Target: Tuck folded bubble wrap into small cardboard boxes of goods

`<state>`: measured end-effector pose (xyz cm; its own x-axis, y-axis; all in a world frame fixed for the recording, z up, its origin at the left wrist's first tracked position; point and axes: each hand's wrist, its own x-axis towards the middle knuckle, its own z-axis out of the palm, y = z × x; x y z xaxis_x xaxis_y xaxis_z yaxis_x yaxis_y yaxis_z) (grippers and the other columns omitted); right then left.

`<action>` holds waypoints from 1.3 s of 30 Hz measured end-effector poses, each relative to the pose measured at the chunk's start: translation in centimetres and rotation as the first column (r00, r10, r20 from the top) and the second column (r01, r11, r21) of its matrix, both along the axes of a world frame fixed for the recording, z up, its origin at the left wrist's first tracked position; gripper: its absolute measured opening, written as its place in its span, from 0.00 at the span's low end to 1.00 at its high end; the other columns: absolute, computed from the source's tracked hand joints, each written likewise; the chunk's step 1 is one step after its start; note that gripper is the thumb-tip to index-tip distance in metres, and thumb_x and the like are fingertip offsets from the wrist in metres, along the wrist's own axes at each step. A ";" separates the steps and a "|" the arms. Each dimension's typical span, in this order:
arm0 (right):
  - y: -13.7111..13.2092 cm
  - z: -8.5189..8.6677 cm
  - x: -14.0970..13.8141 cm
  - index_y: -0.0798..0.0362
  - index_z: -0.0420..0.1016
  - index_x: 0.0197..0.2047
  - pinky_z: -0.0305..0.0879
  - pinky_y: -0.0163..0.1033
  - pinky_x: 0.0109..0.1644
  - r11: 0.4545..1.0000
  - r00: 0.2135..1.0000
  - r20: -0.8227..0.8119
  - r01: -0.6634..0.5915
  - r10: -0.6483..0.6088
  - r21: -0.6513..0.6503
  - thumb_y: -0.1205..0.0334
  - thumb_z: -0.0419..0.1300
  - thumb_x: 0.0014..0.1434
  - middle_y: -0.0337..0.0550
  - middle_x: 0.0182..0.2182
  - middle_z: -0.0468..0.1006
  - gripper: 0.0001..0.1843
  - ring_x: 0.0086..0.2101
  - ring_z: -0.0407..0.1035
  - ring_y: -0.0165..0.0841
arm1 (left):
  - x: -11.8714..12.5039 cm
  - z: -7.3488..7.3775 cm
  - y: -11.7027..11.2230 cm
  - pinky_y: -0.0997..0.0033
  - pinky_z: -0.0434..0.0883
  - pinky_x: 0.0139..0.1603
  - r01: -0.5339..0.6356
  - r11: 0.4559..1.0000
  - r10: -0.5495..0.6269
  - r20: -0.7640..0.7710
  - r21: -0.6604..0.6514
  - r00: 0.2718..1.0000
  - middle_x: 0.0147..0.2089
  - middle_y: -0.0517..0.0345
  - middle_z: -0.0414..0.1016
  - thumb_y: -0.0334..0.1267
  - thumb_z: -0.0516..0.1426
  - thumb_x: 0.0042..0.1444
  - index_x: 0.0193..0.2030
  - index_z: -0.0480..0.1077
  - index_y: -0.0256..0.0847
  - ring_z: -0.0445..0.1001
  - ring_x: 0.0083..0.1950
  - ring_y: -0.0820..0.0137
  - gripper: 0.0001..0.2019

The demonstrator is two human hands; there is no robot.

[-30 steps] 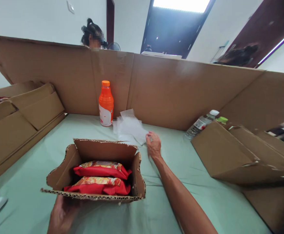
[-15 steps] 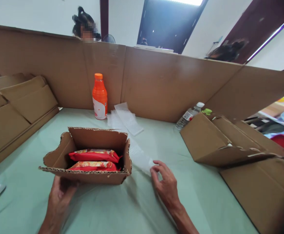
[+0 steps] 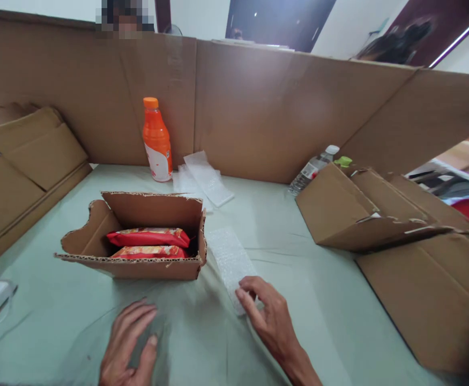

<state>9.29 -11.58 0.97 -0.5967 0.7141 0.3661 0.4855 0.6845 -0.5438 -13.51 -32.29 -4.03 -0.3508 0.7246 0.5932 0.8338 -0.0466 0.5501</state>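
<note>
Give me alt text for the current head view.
Right hand at the near end of a bubble-wrap strip; left hand open, in front of a cardboard box holding two red packets. An orange bottle stands behind.

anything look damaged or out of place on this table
The open cardboard box has ragged, wavy edges, as if roughly cut. On the right, the clear bottle leans, unlike the upright orange bottle. No spill shows.
</note>
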 end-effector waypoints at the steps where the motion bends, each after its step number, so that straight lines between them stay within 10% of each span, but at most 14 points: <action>1: 0.4 -0.2 0.3 0.50 0.72 0.36 0.65 0.38 0.39 0.999 0.999 -0.005 0.035 -0.035 -0.008 0.56 0.53 0.70 0.39 0.35 0.80 0.12 0.31 0.73 0.31 | 0.5 0.3 0.7 0.64 0.72 0.57 0.067 0.998 -0.067 -0.005 -0.016 0.998 0.52 0.52 0.75 0.27 0.54 0.60 0.58 0.69 0.45 0.73 0.57 0.63 0.20; 11: 1.3 -3.7 2.1 0.52 0.76 0.48 0.66 0.47 0.43 0.978 0.946 0.273 0.135 -0.174 0.156 0.62 0.57 0.64 0.47 0.41 0.82 0.11 0.40 0.75 0.43 | 5.7 2.3 6.0 0.54 0.75 0.58 0.421 0.853 -0.401 0.129 -0.308 0.907 0.55 0.47 0.77 0.27 0.57 0.52 0.52 0.74 0.42 0.74 0.58 0.56 0.20; 22: -2.9 -3.4 2.6 0.50 0.77 0.47 0.69 0.41 0.37 0.995 0.996 0.031 0.084 -0.082 -0.062 0.63 0.58 0.64 0.38 0.31 0.82 0.10 0.26 0.73 0.33 | 5.1 1.3 5.8 0.53 0.77 0.56 0.346 0.888 -0.273 0.260 -0.304 0.926 0.57 0.44 0.76 0.27 0.54 0.52 0.53 0.74 0.41 0.75 0.57 0.56 0.21; 28: -3.3 -2.5 2.1 0.48 0.78 0.46 0.71 0.38 0.38 0.988 0.983 -0.170 0.040 -0.065 -0.147 0.63 0.58 0.65 0.38 0.30 0.80 0.09 0.32 0.74 0.33 | 5.5 1.1 6.7 0.49 0.72 0.62 0.358 0.879 -0.321 0.162 -0.316 0.933 0.60 0.45 0.74 0.24 0.54 0.48 0.37 0.73 0.41 0.70 0.64 0.53 0.12; 39: -3.8 -2.7 3.2 0.48 0.80 0.42 0.72 0.40 0.38 0.957 1.000 -0.027 0.003 -0.011 -0.290 0.64 0.60 0.61 0.39 0.31 0.82 0.08 0.32 0.75 0.35 | 4.8 1.2 6.3 0.50 0.69 0.63 0.420 0.850 -0.360 0.229 -0.320 0.904 0.60 0.45 0.73 0.26 0.56 0.51 0.40 0.72 0.41 0.67 0.65 0.53 0.11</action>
<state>12.51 -15.40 -1.72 -0.5840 0.7959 0.1594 0.4714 0.4924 -0.7317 -8.69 -26.01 -2.80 -0.0605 0.9705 0.2334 0.6905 -0.1282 0.7119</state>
